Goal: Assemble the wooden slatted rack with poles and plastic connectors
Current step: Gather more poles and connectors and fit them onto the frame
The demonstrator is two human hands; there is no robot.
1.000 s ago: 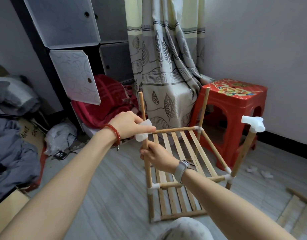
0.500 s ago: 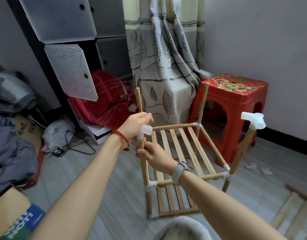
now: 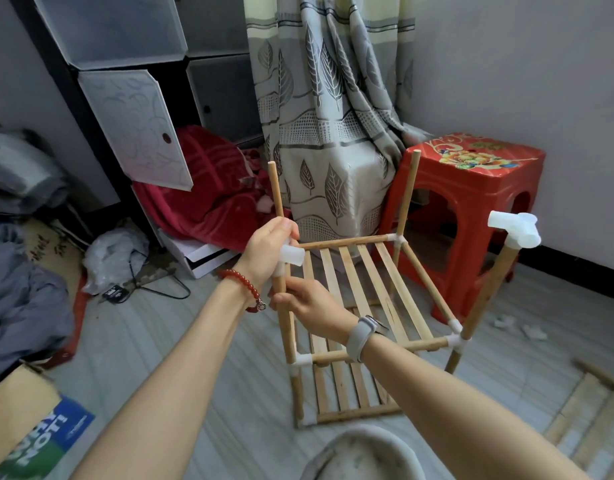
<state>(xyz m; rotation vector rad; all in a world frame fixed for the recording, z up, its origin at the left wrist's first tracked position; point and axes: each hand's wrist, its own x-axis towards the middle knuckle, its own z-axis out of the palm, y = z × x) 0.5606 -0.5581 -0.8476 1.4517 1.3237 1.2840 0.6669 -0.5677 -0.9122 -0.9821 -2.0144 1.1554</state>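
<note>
- The left hand (image 3: 269, 247) is curled round a white plastic connector (image 3: 291, 255) on the near-left pole (image 3: 280, 237). Its fingers wrap the pole just above the fitting, and I judge it is pushing the connector down toward the level of the upper slatted shelf (image 3: 361, 271).
- The right hand (image 3: 307, 303) sits directly below the left hand and grips the same pole beneath the connector. It likely braces the pole so it does not bow or twist under the push.
- The rack stands on the floor (image 3: 181, 341) in front of both hands. The upper shelf's rail end is just right of the left hand, beside the connector's side socket, and a lower shelf (image 3: 347, 386) lies beneath the right forearm.
- Well to the right of the hands, another connector (image 3: 515, 230) caps the near-right pole (image 3: 485, 296). The 2 far poles stand bare, one of them in front of a red stool (image 3: 472, 188).
- Compared with 1.0 s ago, the connector is lower on the pole and now lies level with the shelf rail. The left hand has followed it down, while the right hand keeps its grip below.
</note>
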